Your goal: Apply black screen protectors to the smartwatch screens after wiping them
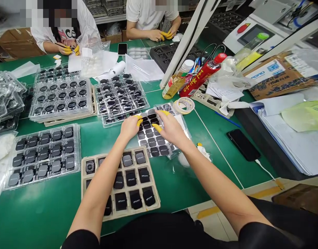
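A silver sheet of dark rounded-square stickers [154,142] lies on the table in front of me. My left hand [130,128] is at its left edge, with yellow-covered fingertips pinched together on the sheet. My right hand [173,128] rests over its upper right part. Its thumb and forefinger, also in yellow finger covers, are spread apart, with dark stickers showing between them. Nearer me, a beige tray [114,215] holds square watch-like pieces in black film, one with its dial showing. My left forearm crosses above this tray and hides part of it.
Clear trays of square pieces [43,154] lie left. Stacked trays of round pieces [61,95] stand behind, beside another round-piece tray [119,93]. A tape roll [184,105], red bottle [202,76] and phone [243,144] are right. Two co-workers sit across the table.
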Motion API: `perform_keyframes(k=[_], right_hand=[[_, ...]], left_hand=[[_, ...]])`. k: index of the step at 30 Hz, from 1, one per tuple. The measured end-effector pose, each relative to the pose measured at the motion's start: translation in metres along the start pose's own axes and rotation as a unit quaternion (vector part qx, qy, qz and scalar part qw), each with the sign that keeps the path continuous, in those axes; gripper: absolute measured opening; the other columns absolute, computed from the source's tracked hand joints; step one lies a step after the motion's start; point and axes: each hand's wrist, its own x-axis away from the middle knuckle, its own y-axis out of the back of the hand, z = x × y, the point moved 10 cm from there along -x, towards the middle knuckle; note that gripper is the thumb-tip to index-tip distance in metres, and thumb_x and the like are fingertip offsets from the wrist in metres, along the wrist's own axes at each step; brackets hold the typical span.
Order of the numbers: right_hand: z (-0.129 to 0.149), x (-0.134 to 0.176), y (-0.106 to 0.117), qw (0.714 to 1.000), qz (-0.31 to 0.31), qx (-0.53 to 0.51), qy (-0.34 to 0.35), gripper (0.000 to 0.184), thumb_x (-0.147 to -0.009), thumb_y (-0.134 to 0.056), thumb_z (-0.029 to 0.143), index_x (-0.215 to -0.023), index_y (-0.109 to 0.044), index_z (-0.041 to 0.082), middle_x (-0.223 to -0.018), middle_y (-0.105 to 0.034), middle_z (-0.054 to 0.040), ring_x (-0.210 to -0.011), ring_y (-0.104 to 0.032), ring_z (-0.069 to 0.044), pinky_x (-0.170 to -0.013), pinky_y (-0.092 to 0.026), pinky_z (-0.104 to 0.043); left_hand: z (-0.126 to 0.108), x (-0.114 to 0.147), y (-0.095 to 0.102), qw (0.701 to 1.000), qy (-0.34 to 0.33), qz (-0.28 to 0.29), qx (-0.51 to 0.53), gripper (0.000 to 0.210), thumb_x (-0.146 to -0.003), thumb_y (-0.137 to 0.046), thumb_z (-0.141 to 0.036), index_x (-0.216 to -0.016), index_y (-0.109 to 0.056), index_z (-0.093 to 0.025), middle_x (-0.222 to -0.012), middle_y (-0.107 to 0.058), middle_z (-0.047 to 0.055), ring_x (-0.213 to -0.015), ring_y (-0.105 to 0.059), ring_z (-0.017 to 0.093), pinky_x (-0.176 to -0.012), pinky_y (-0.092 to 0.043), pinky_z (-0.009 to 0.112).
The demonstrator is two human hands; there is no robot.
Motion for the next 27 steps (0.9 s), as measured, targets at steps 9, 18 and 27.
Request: perform_keyframes(k=[9, 18, 27], right_hand=[[-0.017, 0.006, -0.021, 0.999, -0.013, -0.015, -0.045, 0.078, -0.111, -0.056, 0.048, -0.182, -0.033, 0.027, -0.169, -0.052, -0.0212, -0.153, -0.059, -0.041, -0.127, -0.055, -0.064], [-0.024, -0.004, -0.03, 0.998, -0.004, 0.016, -0.065, 0.085, -0.109, -0.056, 0.055, -0.183, -0.033, 0.017, -0.166, -0.053, -0.0264, -0.155, -0.052, -0.049, -0.127, -0.05, -0.07], [-0.024, -0.012, -0.029, 0.997, -0.009, 0.045, -0.069, 0.077, -0.107, -0.058, 0.058, -0.172, -0.046, 0.017, -0.156, -0.062, -0.0257, -0.144, -0.059, -0.047, -0.12, -0.054, -0.067]], left_hand=[[0.006, 0.003, -0.006, 0.998, 0.002, -0.028, 0.063, 0.046, -0.112, -0.059, -0.03, -0.155, -0.064, -0.019, -0.157, -0.072, 0.018, -0.145, -0.067, 0.035, -0.124, -0.056, 0.051], [0.011, 0.007, -0.022, 0.995, -0.008, -0.006, 0.096, 0.056, -0.11, -0.059, -0.029, -0.164, -0.054, -0.014, -0.165, -0.065, 0.022, -0.155, -0.059, 0.037, -0.136, -0.046, 0.055], [0.016, 0.007, -0.026, 0.994, -0.008, -0.011, 0.111, 0.059, -0.112, -0.058, -0.03, -0.169, -0.047, -0.019, -0.163, -0.065, 0.02, -0.155, -0.059, 0.036, -0.132, -0.049, 0.052]])
